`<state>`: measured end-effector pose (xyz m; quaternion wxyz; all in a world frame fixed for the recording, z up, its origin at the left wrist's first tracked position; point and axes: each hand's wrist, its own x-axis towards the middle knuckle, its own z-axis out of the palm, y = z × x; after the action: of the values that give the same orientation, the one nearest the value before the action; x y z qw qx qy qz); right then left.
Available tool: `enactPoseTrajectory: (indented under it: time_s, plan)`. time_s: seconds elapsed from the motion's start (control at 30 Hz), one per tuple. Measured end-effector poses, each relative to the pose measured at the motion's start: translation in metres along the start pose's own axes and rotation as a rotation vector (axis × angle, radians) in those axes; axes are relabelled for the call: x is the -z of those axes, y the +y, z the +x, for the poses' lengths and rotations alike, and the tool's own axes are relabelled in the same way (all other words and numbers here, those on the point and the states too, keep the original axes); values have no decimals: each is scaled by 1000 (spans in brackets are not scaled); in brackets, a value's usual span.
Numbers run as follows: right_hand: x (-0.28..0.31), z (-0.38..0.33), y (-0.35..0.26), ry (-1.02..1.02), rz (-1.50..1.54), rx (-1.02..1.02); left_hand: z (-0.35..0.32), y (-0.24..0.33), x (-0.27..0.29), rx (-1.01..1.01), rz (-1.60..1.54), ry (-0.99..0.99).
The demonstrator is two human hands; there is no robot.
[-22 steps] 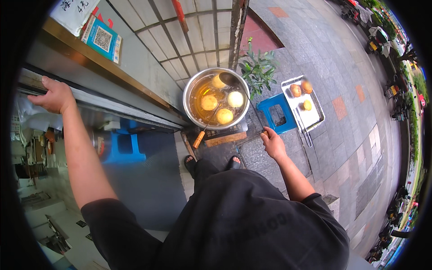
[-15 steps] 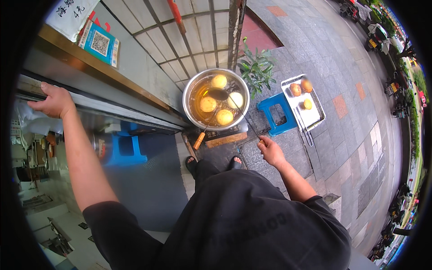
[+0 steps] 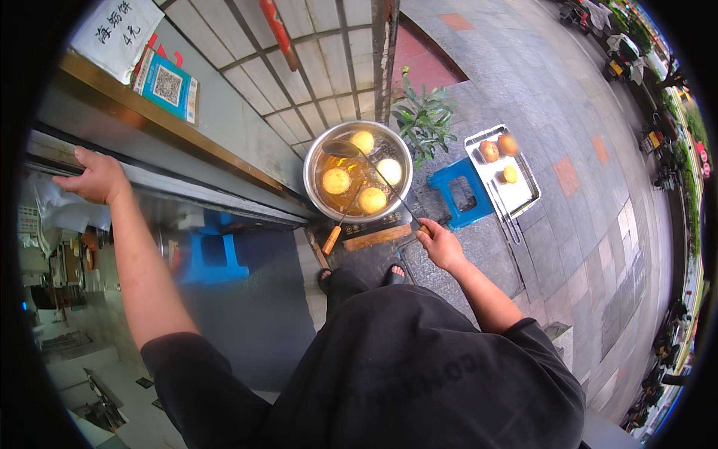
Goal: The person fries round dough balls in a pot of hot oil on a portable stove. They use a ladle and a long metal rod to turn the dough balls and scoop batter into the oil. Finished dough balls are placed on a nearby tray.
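A round metal pot of bubbling golden oil stands in front of me, with several round fried cakes floating in it. Three are golden, and one pale cake lies on the right. My right hand is closed around the thin dark handle of a long ladle, whose bowl is at the pot's far left, over the oil. Another tool with a wooden handle leans over the near rim; its working end is hidden. My left hand rests on the ledge at the left, fingers stretched out, holding nothing.
Right of the pot, a metal tray holding three browned pieces and metal tongs stands by a blue stool. A leafy plant grows behind. Tiled wall rises beyond the pot; another blue stool stands indoors.
The ladle's bowl has moved from the pot's middle toward its far left rim. My right hand has shifted slightly left. One golden cake has drifted left and nearer. My left hand stays on the ledge.
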<state>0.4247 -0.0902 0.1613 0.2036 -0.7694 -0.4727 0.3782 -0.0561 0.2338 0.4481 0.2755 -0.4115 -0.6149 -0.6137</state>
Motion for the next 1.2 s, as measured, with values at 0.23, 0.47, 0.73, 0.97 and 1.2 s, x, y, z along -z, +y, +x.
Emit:
enactPoseTrajectory:
  time_s: [0.23,0.47,0.73,0.97,1.2]
  plan:
    - [-22,-30,23,56,113,-39,-1,-1,-4,-84,-49,88]
    - [-39,-58,12,-4,204,-123,-4,5,4,-63,-77,37]
    - [-53,-90,-5,-40,354,-145,-5,2,1,-89,-100,31]
    - [-58,-119,-18,11,345,-177,-6,2,0,-111,-133,35]
    - [-60,-124,-18,62,375,-134,-6,-3,-1,-97,-124,0]
